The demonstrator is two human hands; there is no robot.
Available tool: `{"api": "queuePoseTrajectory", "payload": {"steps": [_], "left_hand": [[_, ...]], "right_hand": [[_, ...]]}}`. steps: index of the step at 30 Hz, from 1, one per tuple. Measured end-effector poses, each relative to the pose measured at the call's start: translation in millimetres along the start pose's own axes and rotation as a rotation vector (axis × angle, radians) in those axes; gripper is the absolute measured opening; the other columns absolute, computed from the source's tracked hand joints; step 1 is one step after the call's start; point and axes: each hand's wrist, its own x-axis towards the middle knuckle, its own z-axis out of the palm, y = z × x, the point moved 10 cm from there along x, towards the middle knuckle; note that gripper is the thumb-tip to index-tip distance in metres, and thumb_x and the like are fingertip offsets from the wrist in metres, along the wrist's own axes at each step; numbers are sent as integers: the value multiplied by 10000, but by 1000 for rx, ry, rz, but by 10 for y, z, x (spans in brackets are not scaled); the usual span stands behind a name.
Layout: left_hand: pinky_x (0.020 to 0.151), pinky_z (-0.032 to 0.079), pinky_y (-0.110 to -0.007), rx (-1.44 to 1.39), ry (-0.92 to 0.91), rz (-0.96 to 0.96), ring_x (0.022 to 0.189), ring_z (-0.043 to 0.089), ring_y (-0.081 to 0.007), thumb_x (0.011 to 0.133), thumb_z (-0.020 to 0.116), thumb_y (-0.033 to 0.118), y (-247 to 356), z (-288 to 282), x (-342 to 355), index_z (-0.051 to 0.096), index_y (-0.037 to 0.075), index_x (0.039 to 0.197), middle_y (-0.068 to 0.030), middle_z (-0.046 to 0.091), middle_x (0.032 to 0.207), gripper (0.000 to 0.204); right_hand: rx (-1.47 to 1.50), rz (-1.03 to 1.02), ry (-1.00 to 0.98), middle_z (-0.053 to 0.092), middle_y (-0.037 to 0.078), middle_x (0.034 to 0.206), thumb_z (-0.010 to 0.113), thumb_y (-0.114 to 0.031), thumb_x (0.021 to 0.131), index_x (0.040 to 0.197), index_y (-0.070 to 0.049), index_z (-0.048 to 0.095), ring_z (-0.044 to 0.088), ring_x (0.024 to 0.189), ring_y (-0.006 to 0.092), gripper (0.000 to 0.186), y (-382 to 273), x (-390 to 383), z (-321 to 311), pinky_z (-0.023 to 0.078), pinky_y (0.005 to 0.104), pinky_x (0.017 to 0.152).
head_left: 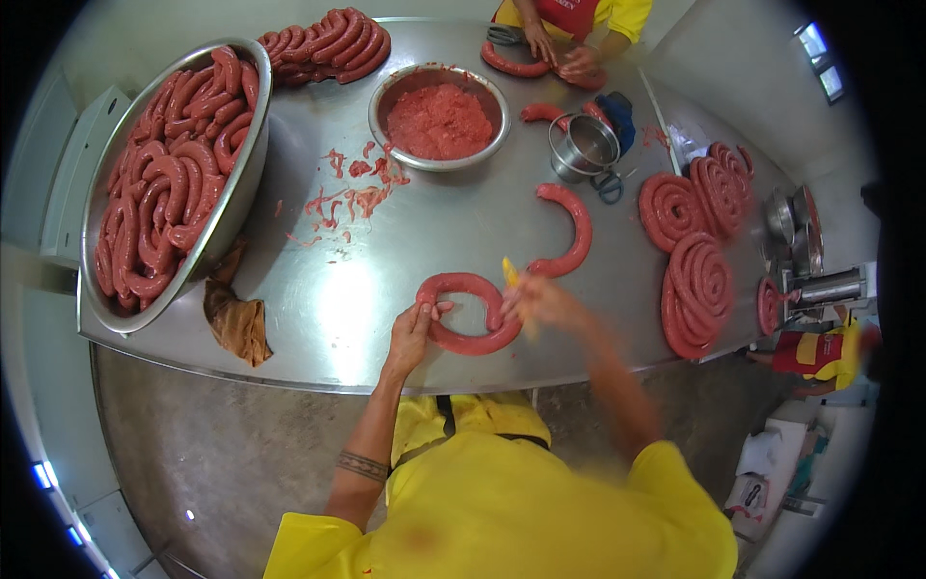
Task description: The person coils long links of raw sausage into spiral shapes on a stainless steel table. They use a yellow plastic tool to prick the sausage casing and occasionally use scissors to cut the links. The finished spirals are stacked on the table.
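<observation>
A raw red sausage [460, 343] lies curled in a near ring on the steel table [333, 309], close to its front edge. My left hand [412, 328] grips the left side of this ring, thumb and fingers closed on it. At the ring's right end is my right hand [547, 305], blurred by motion. It is closed round a slim yellow tool [510, 271], whose kind I cannot make out. A second curved sausage [579, 227] lies just beyond my right hand, one end close to my fingers.
A large steel basin [253, 159] heaped with sausages stands left, near a brown cloth [237, 323]. Behind are a bowl [498, 135] of minced meat and more sausages [338, 43]. Right are a metal pot [584, 150], scissors [609, 187] and coiled sausages [696, 294]. A co-worker's hands [569, 58] handle sausage opposite.
</observation>
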Motion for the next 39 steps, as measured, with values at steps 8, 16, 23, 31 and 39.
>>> {"api": "queuePoseTrajectory", "payload": {"steps": [8, 16, 23, 31, 39], "left_hand": [[1149, 344, -435, -790, -63, -175, 1304, 518, -288, 1093, 177, 528, -80, 249, 17, 641, 5, 1127, -157, 660, 1256, 700], [716, 501, -374, 490, -144, 193, 758, 631, -242, 1077, 458, 204, 313, 362, -246, 661, 0, 1156, -154, 622, 820, 299], [772, 526, -397, 169, -92, -85, 818, 653, -243, 1076, 474, 221, 33, 262, 40, 629, 10, 972, -127, 692, 912, 282], [846, 533, -481, -206, 37, -359, 935, 676, -323, 1038, 486, 118, -298, 230, 10, 600, -1, 1012, -167, 686, 1102, 167], [1084, 384, -439, 894, 145, 118, 1227, 524, -332, 1000, 522, 85, 453, -111, -115, 639, 35, 1236, -203, 537, 1333, 269]], "right_hand": [[-525, -74, -449, 685, 75, 883, 519, -208, 1044, 1068, -17, 585, 678, 810, 170, 203, 104, 352, 1672, 546, 292, 704], [13, -47, 87, 668, 120, 906, 649, -184, 970, 1109, -15, 611, 685, 774, 253, 222, -1435, 1439, 31, 581, 386, 698], [-134, -355, 245, 576, -19, 812, 525, -268, 1059, 1183, -71, 603, 594, 714, 108, 246, -1815, -40, -981, 507, 261, 658], [-496, 113, 140, 552, 239, 1305, 534, -139, 966, 1363, -49, 463, 463, 1338, 330, 413, 767, -600, 291, 363, 460, 1112], [-1255, -319, -136, 686, 207, 976, 535, -200, 1004, 1139, -38, 564, 665, 1014, 355, 212, -384, 675, 1147, 503, 462, 799]]}}
